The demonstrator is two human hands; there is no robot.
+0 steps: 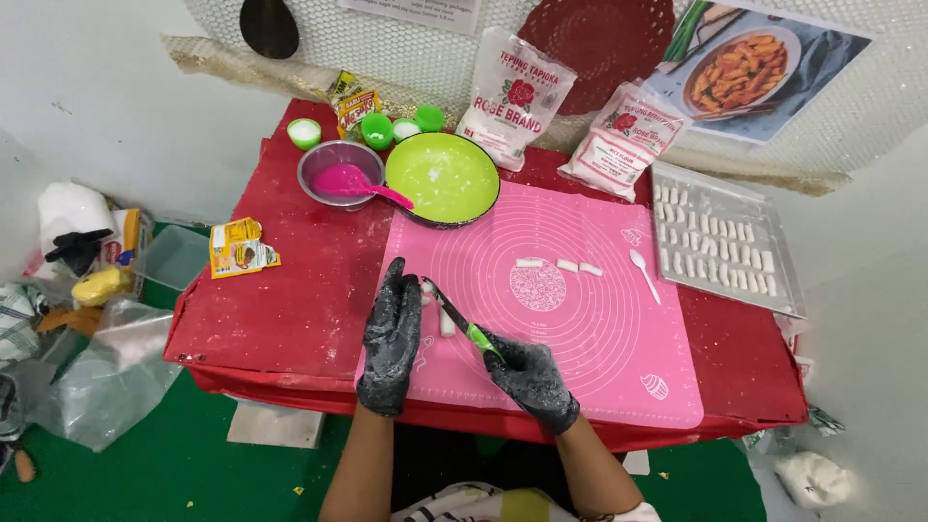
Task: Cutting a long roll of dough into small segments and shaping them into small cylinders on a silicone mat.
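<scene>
both hands wear black gloves dusted with white flour. the left hand [391,338] lies flat, fingers together and stretched forward, on the near left edge of the pink mat [580,319], its fingertips touching small white dough pieces [437,307]. the right hand [532,379] is closed around the green handle of a knife [462,323] — the dark blade slants up and left, its tip at the dough beside the left fingertips.

the mat covers the middle of the red surface [290,290]. three more cut dough pieces [561,264] lie in a short row near the mat's centre, well apart from the hands. a white spoon [644,274] lies at the mat's right side.

at the right, a clear tray [730,208] holds rows of cut white pieces. at the far edge of the mat sits a green bowl [443,177], floured inside; just beside it on the left, a metal bowl [333,172] with a pink spatula [360,183]. behind them stand small green cups [377,129] — and two white flour bags [512,97] against the wall.
</scene>
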